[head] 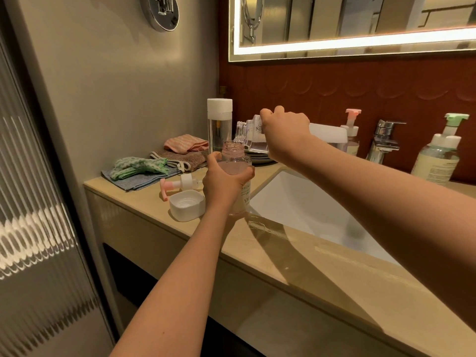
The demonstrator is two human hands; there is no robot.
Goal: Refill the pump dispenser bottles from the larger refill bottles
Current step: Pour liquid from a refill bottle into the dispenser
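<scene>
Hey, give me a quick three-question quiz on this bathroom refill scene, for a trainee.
1. The left hand holds the open bottle. True or false: the pink pump head is screwed on.
2. What does the right hand tilt? A) refill bottle B) faucet C) cloth
3. Fill in: the white cap lies on the ____.
Key: 1 false, the pink pump head lies on the counter; 2 A; 3 counter.

At centre frame the left hand [221, 184] grips an open pump bottle [235, 161]; the right hand [286, 130] tips a clear refill bottle [251, 136] over its neck. A pink pump [177, 185] and a white cap [186, 205] lie lower left.
</scene>
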